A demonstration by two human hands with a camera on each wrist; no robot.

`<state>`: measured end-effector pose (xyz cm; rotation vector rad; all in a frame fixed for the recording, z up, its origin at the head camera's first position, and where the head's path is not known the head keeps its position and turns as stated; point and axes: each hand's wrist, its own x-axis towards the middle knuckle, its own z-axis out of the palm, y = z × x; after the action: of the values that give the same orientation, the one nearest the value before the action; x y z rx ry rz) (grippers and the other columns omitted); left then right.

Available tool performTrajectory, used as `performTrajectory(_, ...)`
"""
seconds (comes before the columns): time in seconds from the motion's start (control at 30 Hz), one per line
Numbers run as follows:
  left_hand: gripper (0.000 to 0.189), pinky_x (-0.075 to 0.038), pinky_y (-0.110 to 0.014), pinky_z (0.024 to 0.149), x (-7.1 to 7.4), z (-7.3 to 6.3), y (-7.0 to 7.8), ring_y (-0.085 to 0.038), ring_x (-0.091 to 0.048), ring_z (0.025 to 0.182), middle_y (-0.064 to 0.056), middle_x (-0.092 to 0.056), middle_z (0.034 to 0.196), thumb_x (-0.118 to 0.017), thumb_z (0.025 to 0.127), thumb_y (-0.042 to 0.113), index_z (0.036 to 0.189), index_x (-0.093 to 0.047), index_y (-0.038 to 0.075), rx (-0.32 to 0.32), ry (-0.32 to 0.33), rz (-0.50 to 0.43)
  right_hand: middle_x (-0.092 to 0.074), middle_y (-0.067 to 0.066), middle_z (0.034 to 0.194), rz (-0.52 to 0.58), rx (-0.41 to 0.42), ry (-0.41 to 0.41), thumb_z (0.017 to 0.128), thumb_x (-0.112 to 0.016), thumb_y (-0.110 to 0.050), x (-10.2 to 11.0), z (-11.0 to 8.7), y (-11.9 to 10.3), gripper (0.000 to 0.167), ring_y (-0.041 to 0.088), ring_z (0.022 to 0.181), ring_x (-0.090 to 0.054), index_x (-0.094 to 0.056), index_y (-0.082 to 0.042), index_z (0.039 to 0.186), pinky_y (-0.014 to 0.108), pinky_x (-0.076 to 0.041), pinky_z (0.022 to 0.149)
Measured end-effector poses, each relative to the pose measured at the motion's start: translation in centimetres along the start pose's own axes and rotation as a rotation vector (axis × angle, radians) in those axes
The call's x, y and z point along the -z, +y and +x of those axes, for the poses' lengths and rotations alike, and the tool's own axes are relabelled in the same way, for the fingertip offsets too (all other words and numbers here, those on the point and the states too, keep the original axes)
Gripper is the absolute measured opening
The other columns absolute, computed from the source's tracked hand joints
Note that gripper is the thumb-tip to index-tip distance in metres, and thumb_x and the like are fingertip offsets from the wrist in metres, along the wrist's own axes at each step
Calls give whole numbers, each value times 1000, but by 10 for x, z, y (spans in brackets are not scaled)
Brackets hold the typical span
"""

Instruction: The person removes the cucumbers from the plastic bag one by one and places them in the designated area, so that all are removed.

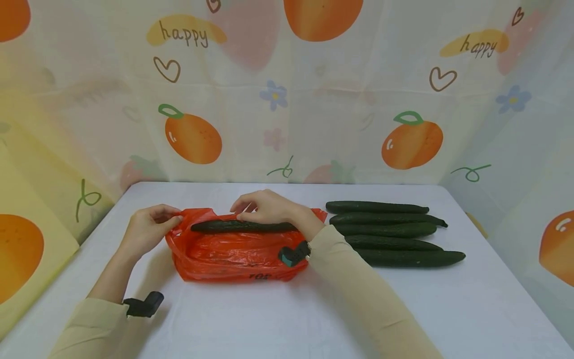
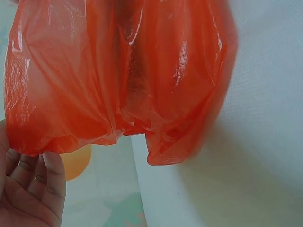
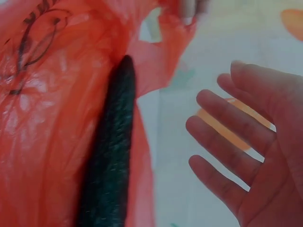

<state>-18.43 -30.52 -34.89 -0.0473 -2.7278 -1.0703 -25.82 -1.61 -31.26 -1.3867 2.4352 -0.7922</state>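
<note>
A red plastic bag [image 1: 233, 254] lies crumpled on the white table, with a long dark green cucumber [image 1: 219, 227] along its far side. At the bag's left corner, my left hand [image 1: 148, 230] pinches the plastic between thumb and fingers; in the left wrist view the fingers [image 2: 52, 182] are partly behind the edge. My right hand [image 1: 271, 207] hovers just beyond the cucumber, fingers loosely bent and holding nothing. The right wrist view shows those fingers spread apart, clear of the cucumber [image 3: 110, 156]. My right forearm hides the cucumber's right end in the head view.
Several more cucumbers [image 1: 385, 230] lie side by side on the table to the right of the bag, partly behind my right sleeve [image 1: 358, 279]. A printed cloth [image 1: 332, 124] hangs behind the table [image 1: 215, 319] and down both sides.
</note>
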Motion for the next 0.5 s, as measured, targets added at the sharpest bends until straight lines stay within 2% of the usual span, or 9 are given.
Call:
performTrajectory(0.2, 28, -49, -15, 61, 1, -1, 1, -6, -60, 75, -16, -68, 94, -60, 89, 28, 102, -66, 4, 8, -10, -3, -64, -5, 113, -39, -91, -29, 92, -56, -26, -12, 4, 14, 30, 10, 103, -59, -61, -15, 119, 23, -43, 92)
performTrajectory(0.5, 26, -49, -14, 61, 0, -2, 1, 2, -58, 72, -15, -69, 91, -61, 88, 27, 100, -67, 4, -5, 8, -7, -63, -6, 115, -57, -145, -33, 92, -56, -28, -26, 8, 35, 30, 10, 107, -56, -62, -17, 119, 25, -42, 95)
